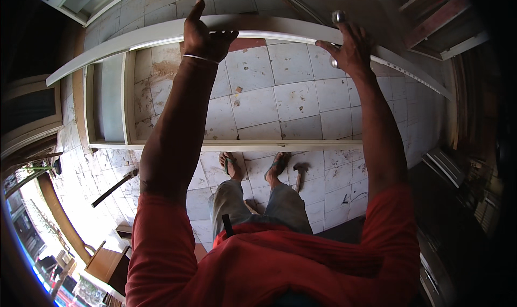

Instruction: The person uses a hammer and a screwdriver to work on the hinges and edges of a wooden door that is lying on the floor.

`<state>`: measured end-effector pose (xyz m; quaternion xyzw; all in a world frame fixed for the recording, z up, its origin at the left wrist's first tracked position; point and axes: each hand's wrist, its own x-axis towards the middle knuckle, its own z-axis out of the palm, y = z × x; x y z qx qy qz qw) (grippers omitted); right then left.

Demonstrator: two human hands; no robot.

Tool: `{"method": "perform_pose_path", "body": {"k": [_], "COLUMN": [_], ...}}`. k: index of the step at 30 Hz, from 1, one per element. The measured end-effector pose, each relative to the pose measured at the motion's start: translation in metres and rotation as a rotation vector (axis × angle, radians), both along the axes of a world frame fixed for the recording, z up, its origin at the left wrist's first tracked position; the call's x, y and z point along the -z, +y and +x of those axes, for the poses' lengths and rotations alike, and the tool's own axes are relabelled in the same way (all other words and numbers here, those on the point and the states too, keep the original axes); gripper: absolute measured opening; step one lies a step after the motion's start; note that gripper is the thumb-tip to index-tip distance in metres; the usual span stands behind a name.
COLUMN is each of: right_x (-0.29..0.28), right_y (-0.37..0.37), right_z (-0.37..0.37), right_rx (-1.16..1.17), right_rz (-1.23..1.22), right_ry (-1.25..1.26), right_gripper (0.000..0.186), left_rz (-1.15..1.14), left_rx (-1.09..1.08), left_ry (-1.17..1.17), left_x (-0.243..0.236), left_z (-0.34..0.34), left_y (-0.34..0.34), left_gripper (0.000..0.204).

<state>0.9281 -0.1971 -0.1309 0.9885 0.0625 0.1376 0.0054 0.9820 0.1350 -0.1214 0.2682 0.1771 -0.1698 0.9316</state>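
A long white door [280,26], seen edge-on, spans the far side in front of me. Round silver knobs [338,16] stick out on both of its faces. My left hand [207,37] rests against the door's edge left of its middle, thumb spread away and fingers stretched to the right. Beside the knobs, my right hand [353,48] straddles the edge, thumb on the near side and fingers bent over it. A cream frame [226,144] with a frosted glass pane [109,97] lies between the door and my feet.
Stained white tiles [299,99] cover the floor. A hammer [300,175] lies beside my right foot, and a dark bar [114,188] lies to the left. A wooden stool-like piece [107,261] stands lower left. Framed panels [441,27] lean at the far right.
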Motion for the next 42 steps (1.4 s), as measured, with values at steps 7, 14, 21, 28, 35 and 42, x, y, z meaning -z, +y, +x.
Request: {"method": "perform_pose_path", "body": {"k": [7, 14, 21, 28, 35, 42], "right_x": [-0.040, -0.034, -0.041, -0.065, -0.080, -0.077], "right_y": [0.000, -0.020, -0.026, -0.017, -0.036, -0.048], "right_z": [0.065, 0.099, 0.120, 0.125, 0.150, 0.156], "right_rx": [0.078, 0.079, 0.191, 0.179, 0.167, -0.027], "right_rz": [-0.078, 0.039, -0.085, -0.036, 0.046, 0.252], "right_ry": [0.157, 0.188, 0.225, 0.223, 0.244, 0.071], "right_gripper": [0.081, 0.088, 0.089, 0.082, 0.075, 0.068], "left_rz": [0.759, 0.698, 0.901, 0.880, 0.881, -0.047], "left_rx": [0.631, 0.651, 0.388, 0.448, 0.617, 0.195], "left_ry": [-0.441, 0.021, 0.743, 0.440, -0.277, 0.038], "left_x": [0.004, 0.081, 0.118, 0.100, 0.035, 0.010], "left_z": [-0.048, -0.228, -0.347, -0.248, -0.075, 0.029], "left_y": [0.005, 0.133, 0.250, 0.152, -0.082, -0.267], "left_gripper": [0.053, 0.068, 0.068, 0.062, 0.059, 0.072]}}
